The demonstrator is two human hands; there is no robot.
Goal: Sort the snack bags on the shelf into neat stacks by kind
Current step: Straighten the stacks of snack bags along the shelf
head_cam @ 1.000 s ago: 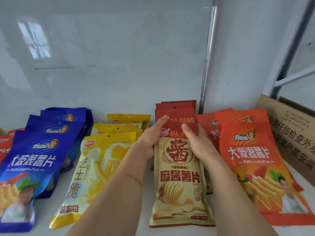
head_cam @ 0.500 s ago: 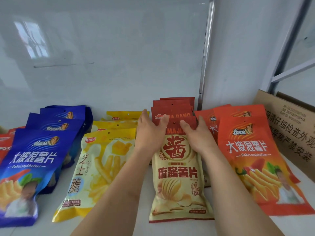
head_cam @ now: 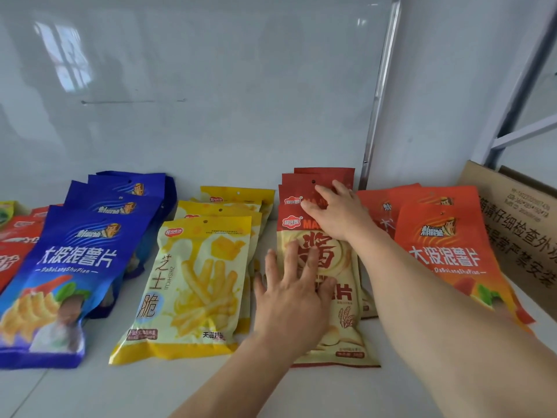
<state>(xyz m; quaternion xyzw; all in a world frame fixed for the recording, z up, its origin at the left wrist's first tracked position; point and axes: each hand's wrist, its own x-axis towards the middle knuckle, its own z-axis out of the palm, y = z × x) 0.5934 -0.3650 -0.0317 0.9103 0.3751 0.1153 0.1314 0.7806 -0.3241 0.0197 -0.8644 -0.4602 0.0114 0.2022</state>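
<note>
Pressing flat, fingers spread, left hand (head_cam: 289,292) and right hand (head_cam: 337,211) cover the sesame-chip stack (head_cam: 346,303).

I see my two bare forearms, no sleeves showing, no watch or rings. My left hand (head_cam: 289,300) and right hand (head_cam: 337,212) have short, unpainted nails and wear no gloves.

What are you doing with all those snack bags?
A person is tidying snack bags on a white shelf into piles by kind. Both hands lie flat on the red-and-cream stack: the left hand on the front bag, the right hand further back. Blue bags, yellow bags and orange bags sit alongside.
</note>
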